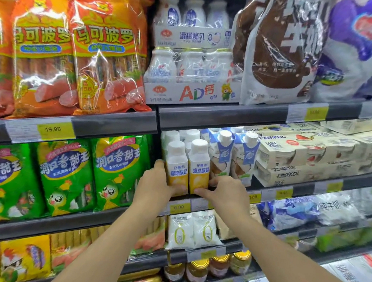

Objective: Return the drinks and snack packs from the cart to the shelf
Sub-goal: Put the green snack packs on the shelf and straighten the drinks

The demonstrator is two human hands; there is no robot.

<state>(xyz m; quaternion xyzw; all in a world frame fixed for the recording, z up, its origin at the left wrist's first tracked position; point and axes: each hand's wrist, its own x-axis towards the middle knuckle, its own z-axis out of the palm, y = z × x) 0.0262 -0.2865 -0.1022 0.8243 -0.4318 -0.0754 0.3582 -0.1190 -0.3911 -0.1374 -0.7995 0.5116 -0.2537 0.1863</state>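
Observation:
Two yellow-and-white yogurt drink bottles with white caps stand side by side at the front of the middle shelf [198,203]. My left hand [155,183] wraps the left bottle [176,164] from its left side. My right hand [221,189] presses its fingers against the base and right side of the right bottle [200,164]. More white-capped bottles stand behind them. No cart is in view.
Blue-and-white drink cartons [224,152] stand right of the bottles, boxed yogurt packs [301,156] further right. Green snack bags [118,171] hang left, orange sausage bags [107,52] above. Milk pouches [193,230] and jars [197,270] fill the lower shelves.

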